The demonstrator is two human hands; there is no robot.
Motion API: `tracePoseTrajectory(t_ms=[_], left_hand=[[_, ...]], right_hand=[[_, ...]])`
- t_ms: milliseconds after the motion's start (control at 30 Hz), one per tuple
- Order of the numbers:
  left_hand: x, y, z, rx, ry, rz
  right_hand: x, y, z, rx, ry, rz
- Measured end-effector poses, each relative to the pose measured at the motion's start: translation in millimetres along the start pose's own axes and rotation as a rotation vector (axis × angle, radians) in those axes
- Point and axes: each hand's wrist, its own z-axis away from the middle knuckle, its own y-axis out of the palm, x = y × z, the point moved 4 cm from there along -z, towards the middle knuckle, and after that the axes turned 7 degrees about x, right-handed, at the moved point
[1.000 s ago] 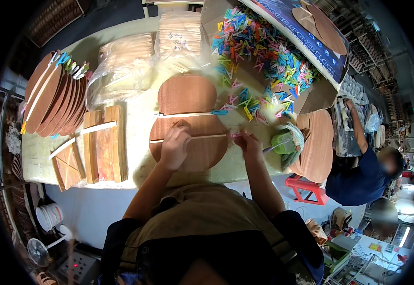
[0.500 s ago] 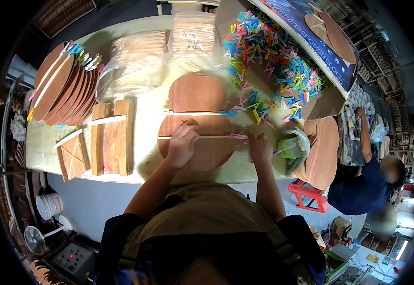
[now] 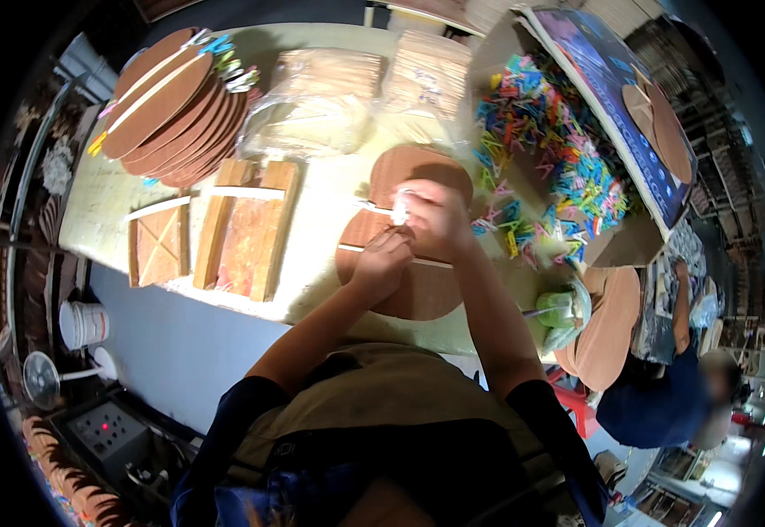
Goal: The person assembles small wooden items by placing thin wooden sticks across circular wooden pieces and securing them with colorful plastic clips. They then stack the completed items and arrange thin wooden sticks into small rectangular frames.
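Observation:
A thin brown guitar-shaped wooden board point(image 3: 418, 299) lies on the table in front of me, crossed by pale wooden strips point(image 3: 431, 263). My left hand point(image 3: 386, 262) rests on its middle between two strips, fingers bent and pressed together; whatever is under the fingertips is hidden. Over the board's waist, my right hand point(image 3: 437, 211) is smeared by motion, its fingers closed around a small whitish thing point(image 3: 400, 207) too blurred to name. The two hands nearly touch at the fingertips.
Colourful clothespins point(image 3: 576, 167) fill an open cardboard box point(image 3: 615, 250) at right. At left stand clipped stacked boards point(image 3: 172, 114) and wooden frames point(image 3: 242, 237). Bundled strips point(image 3: 325, 75) lie behind. A green container point(image 3: 558, 309) sits at right, near a co-worker point(image 3: 663, 395).
My right hand has come from the board's right edge to its middle, beside my left hand. The left hand stays on the board. The whole view has shifted and turned.

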Motion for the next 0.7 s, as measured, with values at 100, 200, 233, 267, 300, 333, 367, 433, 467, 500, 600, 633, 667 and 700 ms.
tracePoseTrajectory(t_ms=[100,200,233,267,300,333,367,433,467,500,600,633,667,700], left_hand=[[0.1,0.0,3.4,-0.017,-0.086,-0.004],[19.1,19.3,21.1,0.038,-0.230,0.130],[22.9,25.1,26.7,0.065,-0.309,0.201],[20.0,19.9,25.9,0.070,-0.405,0.252],[7.9,10.3,16.8,0.090,-0.486,0.314],[2.7,6.9,11.4,0.113,-0.565,0.376],[1.3,5.1,11.2,0.075,-0.538,0.377],[-0.7,4.1,10.4,0.012,-0.478,0.380],[3.2,9.3,12.2,0.031,-0.411,0.312],[10.2,11.9,16.6,0.039,-0.353,0.233],[9.4,10.3,16.3,0.127,-0.262,0.130],[5.1,4.5,12.3,0.158,-0.248,0.117],[1.8,-1.2,8.7,0.162,-0.194,0.050],[-3.8,-8.4,3.9,0.162,-0.137,-0.013]], right_hand=[[-16.4,65.0,-43.6,0.276,0.066,-0.039],[-38.7,112.5,-75.5,0.448,0.193,0.152],[-45.7,119.3,-78.5,0.522,0.230,0.235],[-45.3,128.0,-80.0,0.602,0.271,0.319],[-45.7,129.2,-79.7,0.659,0.312,0.402],[-61.4,128.0,-81.2,0.743,0.341,0.496],[-63.5,130.5,-81.9,0.766,0.378,0.541],[-67.0,129.7,-80.8,0.796,0.454,0.630],[-57.2,126.4,-78.9,0.739,0.421,0.669],[-37.7,126.5,-74.4,0.697,0.378,0.710],[-6.4,73.0,-50.3,0.365,0.008,0.605],[17.8,44.0,-26.5,0.152,-0.136,0.482],[33.8,12.4,-0.6,-0.103,-0.145,0.522],[33.7,-38.9,37.2,-0.360,-0.169,0.549]])
